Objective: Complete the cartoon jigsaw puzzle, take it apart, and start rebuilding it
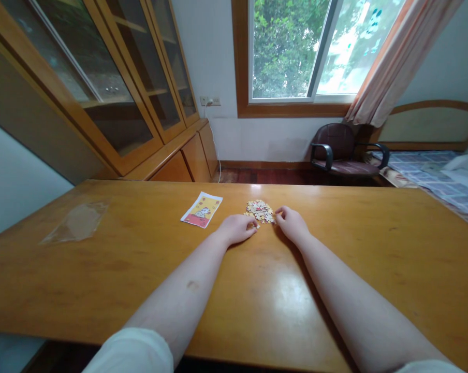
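A small heap of loose jigsaw pieces (259,210) lies on the wooden table (141,269), a little past the middle. My left hand (238,228) rests on the table at the heap's near left edge, fingers curled in, pinching a piece at the fingertips. My right hand (292,222) sits at the heap's right edge with its fingers drawn together at the pieces. A picture card (202,209) showing a cartoon figure on yellow and red lies flat to the left of the heap.
A clear plastic bag (77,221) lies flat at the table's far left. Beyond the table stand a glass-door wooden cabinet (113,88), a dark armchair (340,153) under the window and a bed (439,176) at the right.
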A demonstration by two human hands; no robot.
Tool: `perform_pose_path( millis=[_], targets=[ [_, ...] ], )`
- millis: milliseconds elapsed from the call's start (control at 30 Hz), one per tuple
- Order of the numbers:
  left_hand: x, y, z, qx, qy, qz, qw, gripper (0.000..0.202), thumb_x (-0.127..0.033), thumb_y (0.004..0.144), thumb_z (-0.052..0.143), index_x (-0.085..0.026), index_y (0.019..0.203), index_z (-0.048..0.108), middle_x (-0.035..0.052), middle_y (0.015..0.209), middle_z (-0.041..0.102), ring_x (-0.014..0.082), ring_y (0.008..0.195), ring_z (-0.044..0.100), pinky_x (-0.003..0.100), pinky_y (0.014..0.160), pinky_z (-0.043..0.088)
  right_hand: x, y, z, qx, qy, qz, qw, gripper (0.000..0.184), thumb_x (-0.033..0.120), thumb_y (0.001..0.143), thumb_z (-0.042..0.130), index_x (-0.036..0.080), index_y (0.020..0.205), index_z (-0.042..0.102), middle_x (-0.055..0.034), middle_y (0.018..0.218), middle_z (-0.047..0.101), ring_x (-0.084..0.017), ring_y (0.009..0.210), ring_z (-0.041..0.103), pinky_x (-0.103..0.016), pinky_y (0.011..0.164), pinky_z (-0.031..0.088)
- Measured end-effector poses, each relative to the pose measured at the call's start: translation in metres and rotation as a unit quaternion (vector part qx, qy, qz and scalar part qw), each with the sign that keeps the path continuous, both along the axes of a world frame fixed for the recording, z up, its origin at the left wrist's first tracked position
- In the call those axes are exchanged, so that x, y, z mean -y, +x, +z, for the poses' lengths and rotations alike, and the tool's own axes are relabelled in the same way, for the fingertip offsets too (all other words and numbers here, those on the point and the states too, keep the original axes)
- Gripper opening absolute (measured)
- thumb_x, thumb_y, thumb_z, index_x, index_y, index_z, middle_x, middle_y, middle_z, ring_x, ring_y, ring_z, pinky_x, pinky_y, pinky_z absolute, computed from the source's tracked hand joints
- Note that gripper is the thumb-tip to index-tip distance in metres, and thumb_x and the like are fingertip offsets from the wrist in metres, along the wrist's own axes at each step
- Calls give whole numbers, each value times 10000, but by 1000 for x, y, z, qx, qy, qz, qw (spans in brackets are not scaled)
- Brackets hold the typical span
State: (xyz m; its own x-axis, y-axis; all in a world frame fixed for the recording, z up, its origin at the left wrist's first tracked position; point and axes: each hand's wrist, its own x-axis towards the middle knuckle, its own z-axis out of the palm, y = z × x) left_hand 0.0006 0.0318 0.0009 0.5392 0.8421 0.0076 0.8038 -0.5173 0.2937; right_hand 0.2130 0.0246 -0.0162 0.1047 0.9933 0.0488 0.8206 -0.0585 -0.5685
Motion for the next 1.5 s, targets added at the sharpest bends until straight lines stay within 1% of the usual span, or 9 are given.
perform_pose_path(
  millis=[100,200,400,567,800,1067,1233,1367,1500],
  targets=[
    [-1,-1,-1,8,1,6,1000,290,-415,816,549,-288,1049,666,20,912,705,188,814,640,254,705,452,-1,1,1,-13,-1,-7,1000,205,280,828,467,197,858,652,-18,716,658,-140,659,555,-232,549,316],
    [-3,-1,-2,6,0,14,1000,278,-425,833,527,-273,1014,674,27,924,706,189,818,637,255,704,449,0,2,3,-5,-16,16,1000,189,306,809,507,204,860,658,-13,717,662,-137,660,558,-231,551,316],
    [-3,1,0,-1,2,5,1000,258,-382,855,498,-260,967,695,29,947,714,191,854,633,255,719,447,1,1,4,40,-30,58,997,301,479,733,635,251,927,664,4,758,665,-150,691,576,-232,562,335],
    [-5,1,-1,24,-3,16,1000,274,-388,869,471,-238,915,696,39,902,713,188,816,627,249,680,435,4,-1,4,55,-18,64,996,299,457,767,621,280,1002,673,3,756,669,-150,691,590,-235,573,351],
    [-7,1,-4,44,-26,36,998,250,-442,827,545,-247,881,691,22,845,703,178,763,628,247,635,425,5,-3,6,56,-21,67,996,249,455,818,555,294,918,716,1,739,684,-150,672,593,-239,560,352],
    [-6,0,-4,56,-22,22,998,231,-360,838,509,-244,910,695,25,858,704,173,776,621,240,642,418,1,1,0,29,-13,67,997,259,426,829,537,278,906,735,-21,871,725,-183,813,636,-247,642,404],
    [-5,1,-2,61,-28,19,998,252,-350,851,483,-241,930,695,34,888,710,179,787,620,244,670,427,-1,3,-3,-11,-5,63,998,256,415,814,546,256,852,744,-25,836,727,-181,798,638,-246,658,422],
    [-5,1,-1,67,-36,24,997,270,-351,854,472,-232,948,696,39,893,710,183,810,625,243,684,436,-1,5,-4,-69,13,46,997,271,398,798,541,203,824,727,-27,757,707,-161,706,618,-239,634,425],
    [-7,0,-3,80,-30,30,996,270,-360,858,472,-239,939,699,29,887,711,183,808,627,242,678,439,3,9,0,-75,19,111,991,238,342,789,512,176,745,677,5,637,633,-129,607,550,-220,582,395]
  ],
)
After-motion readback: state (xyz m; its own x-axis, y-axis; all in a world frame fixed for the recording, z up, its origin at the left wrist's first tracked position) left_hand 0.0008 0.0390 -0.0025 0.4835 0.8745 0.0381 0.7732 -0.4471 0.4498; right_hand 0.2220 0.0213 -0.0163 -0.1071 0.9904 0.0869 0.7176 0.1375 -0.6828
